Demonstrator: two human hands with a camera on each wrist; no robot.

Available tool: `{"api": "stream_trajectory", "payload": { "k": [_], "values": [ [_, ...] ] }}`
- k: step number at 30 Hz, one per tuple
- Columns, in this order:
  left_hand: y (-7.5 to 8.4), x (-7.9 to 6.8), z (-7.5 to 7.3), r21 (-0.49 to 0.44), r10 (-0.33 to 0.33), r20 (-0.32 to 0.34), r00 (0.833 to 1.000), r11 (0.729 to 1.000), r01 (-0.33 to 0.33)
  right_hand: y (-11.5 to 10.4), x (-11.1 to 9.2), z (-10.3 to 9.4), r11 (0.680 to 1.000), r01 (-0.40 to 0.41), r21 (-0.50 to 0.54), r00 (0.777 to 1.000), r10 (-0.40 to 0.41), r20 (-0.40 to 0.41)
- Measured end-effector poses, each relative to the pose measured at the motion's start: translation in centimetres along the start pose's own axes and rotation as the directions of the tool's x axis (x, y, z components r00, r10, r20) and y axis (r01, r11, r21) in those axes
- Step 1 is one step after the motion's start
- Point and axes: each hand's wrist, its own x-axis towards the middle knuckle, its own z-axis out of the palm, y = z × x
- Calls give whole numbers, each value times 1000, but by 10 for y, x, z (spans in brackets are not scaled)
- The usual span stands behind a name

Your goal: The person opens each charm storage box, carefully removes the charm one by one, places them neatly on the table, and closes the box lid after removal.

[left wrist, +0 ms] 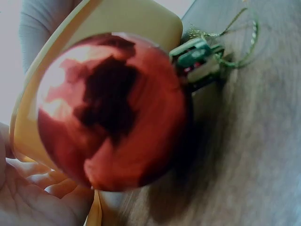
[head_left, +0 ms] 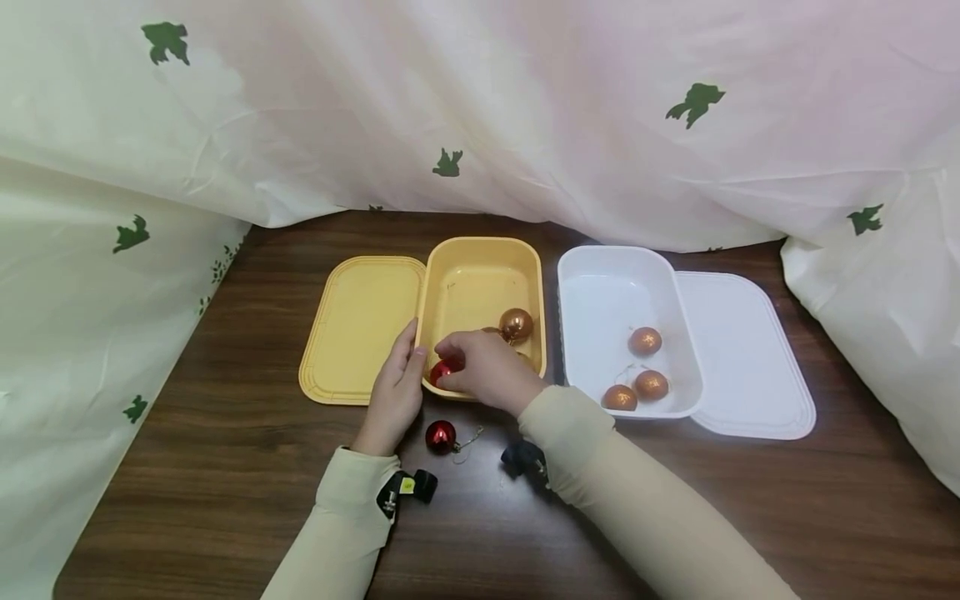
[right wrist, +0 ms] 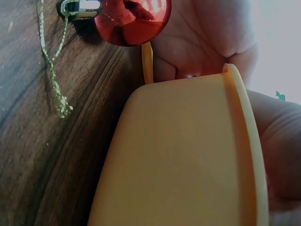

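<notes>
Glossy red ball ornament [head_left: 444, 374], pinched by the right hand [head_left: 491, 367] at seven o'clock within the yellow rectangular plastic tub [head_left: 472, 287], risked slipping if gripped loosely; the left hand [head_left: 397, 392] touched uncurled alongside.

Pale cloth [head_left: 525, 108] dotted with green birds [head_left: 165, 42] hangs in loose folds along the far, left and right sides of a dark wood-grain table [head_left: 225, 475] — a yellow lid [head_left: 360, 333] lying flat at left, a white lid [head_left: 750, 358] at right — their rounded corners showing.
</notes>
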Motion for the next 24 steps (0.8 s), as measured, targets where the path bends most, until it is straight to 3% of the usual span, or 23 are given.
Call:
{"api": "stream_trajectory", "payload": {
  "k": [11,19,24],
  "values": [
    [-1,0,1,3,2,-2,1000,1000,-2,3,2,-2,999,-22,33,1000,22,12],
    [1,0,0,11,-19,-6,1000,1000,19,2,4,-2,1000,-2,-31,999,4,47],
    [-1,1,0,16,-16,-5,1000,1000,16,6,2,-2,999,-17,46,1000,17,-4]
  ]
}}
